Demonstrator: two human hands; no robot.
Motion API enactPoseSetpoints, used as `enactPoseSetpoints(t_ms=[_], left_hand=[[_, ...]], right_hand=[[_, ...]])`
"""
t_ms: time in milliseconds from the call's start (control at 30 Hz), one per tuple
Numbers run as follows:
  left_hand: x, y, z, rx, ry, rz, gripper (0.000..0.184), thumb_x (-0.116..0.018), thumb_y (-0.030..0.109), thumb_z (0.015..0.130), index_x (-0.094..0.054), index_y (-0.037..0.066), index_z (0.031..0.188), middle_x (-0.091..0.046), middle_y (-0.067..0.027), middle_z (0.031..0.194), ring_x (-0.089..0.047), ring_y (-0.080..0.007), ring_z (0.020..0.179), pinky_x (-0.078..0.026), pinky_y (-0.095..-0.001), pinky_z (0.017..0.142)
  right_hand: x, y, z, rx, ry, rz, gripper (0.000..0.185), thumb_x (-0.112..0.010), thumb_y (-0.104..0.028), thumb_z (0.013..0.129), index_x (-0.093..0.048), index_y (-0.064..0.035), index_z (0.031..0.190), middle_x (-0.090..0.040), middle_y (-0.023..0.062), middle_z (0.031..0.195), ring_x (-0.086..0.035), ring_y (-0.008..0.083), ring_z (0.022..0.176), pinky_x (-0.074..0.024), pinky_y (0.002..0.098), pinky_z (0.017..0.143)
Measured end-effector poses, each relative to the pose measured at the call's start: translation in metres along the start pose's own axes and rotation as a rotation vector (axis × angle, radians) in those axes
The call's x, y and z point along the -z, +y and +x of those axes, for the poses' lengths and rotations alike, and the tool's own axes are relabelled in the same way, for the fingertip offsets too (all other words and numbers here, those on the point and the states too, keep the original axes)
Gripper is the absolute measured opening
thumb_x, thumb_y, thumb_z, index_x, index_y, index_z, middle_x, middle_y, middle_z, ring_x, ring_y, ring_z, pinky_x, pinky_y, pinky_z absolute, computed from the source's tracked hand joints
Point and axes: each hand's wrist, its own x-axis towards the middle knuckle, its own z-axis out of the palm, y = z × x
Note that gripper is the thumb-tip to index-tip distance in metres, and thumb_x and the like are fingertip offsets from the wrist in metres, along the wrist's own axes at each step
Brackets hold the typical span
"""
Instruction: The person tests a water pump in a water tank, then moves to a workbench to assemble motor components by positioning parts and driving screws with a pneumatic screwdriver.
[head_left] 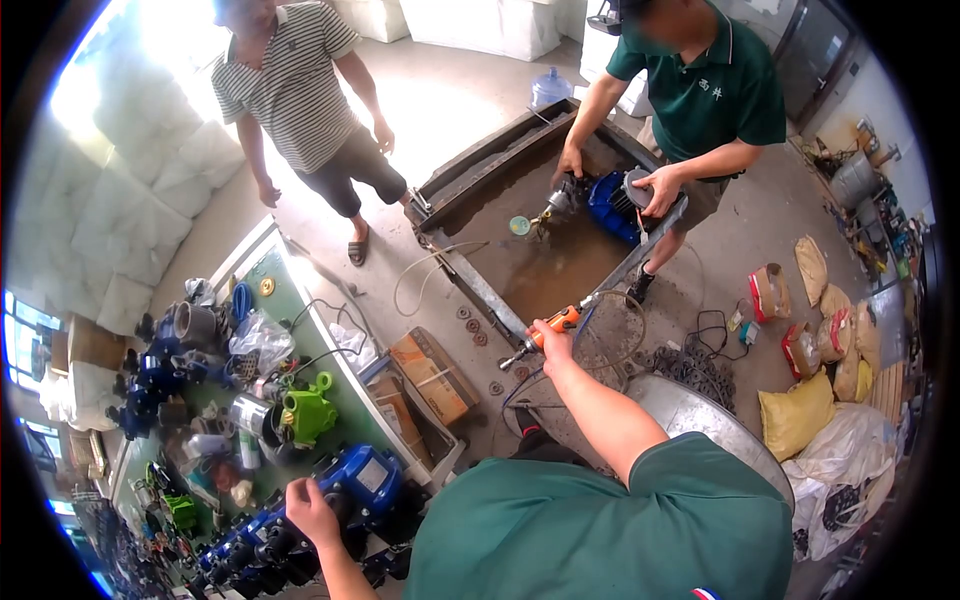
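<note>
My right hand [556, 345] is closed around an orange hand-held power tool [566, 318], whose silver nose points down and left. A thin hose or cord runs near its rear end. The tool is in front of the near edge of a metal-framed water tank [480, 290]. My left hand [313, 512] hovers loosely curled, with nothing visible in it, over the row of blue and black pumps [370, 475] on the green table. Whether it touches one of them is hard to make out. Across the tank a co-worker in a green shirt handles a blue pump [608, 205] with both hands.
Another person in a striped shirt [300, 85] stands beyond the green table [345, 395], which bears a bright green pump casing [310, 410]. Cardboard boxes [432, 375] lie beside it. Chains [690, 378], a yellow sack [797, 415] and a round metal surface [690, 410] are at the right.
</note>
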Motion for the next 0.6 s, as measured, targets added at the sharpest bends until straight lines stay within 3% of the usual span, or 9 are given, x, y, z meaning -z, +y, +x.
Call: enactPoseSetpoints(t_ms=[367, 467, 567, 600], left_hand=[[-0.001, -0.001, 0.0, 0.004, 0.009, 0.0, 0.018, -0.063, 0.012, 0.095, -0.061, -0.004, 0.087, -0.062, -0.0069, 0.071, -0.055, -0.0137, 0.061, -0.046, -0.0289, 0.059], [0.0, 0.002, 0.0, 0.017, 0.0, -0.003, 0.018, -0.063, 0.012, 0.094, -0.062, -0.004, 0.087, -0.063, -0.0092, 0.073, -0.057, -0.0172, 0.063, -0.048, -0.0311, 0.062], [0.005, 0.022, 0.001, 0.049, -0.012, 0.022, 0.013, -0.064, 0.007, 0.09, -0.063, -0.006, 0.089, -0.066, -0.0177, 0.079, -0.062, -0.0279, 0.071, -0.05, -0.036, 0.068], [0.004, 0.026, 0.001, 0.02, 0.021, 0.023, 0.014, -0.064, 0.008, 0.089, -0.063, -0.006, 0.087, -0.065, -0.0167, 0.076, -0.061, -0.0266, 0.067, -0.049, -0.0359, 0.066]], right_hand=[[-0.003, -0.002, -0.002, 0.003, 0.015, 0.06, 0.026, -0.079, -0.011, 0.081, -0.061, -0.0037, 0.098, -0.07, 0.01, 0.084, -0.07, 0.0224, 0.075, -0.055, 0.0357, 0.072], [0.002, 0.004, 0.001, 0.007, 0.01, 0.076, 0.026, -0.078, -0.01, 0.081, -0.061, -0.0036, 0.099, -0.07, 0.0097, 0.085, -0.07, 0.0226, 0.075, -0.0555, 0.036, 0.073], [0.001, 0.01, 0.008, 0.02, 0.019, 0.11, 0.026, -0.079, -0.008, 0.082, -0.06, -0.0036, 0.099, -0.069, 0.0095, 0.084, -0.07, 0.0231, 0.075, -0.0561, 0.0364, 0.074], [0.001, 0.011, 0.01, 0.011, 0.023, 0.116, 0.027, -0.079, -0.008, 0.081, -0.059, -0.0038, 0.099, -0.069, 0.0098, 0.084, -0.07, 0.0234, 0.075, -0.0562, 0.0363, 0.074]])
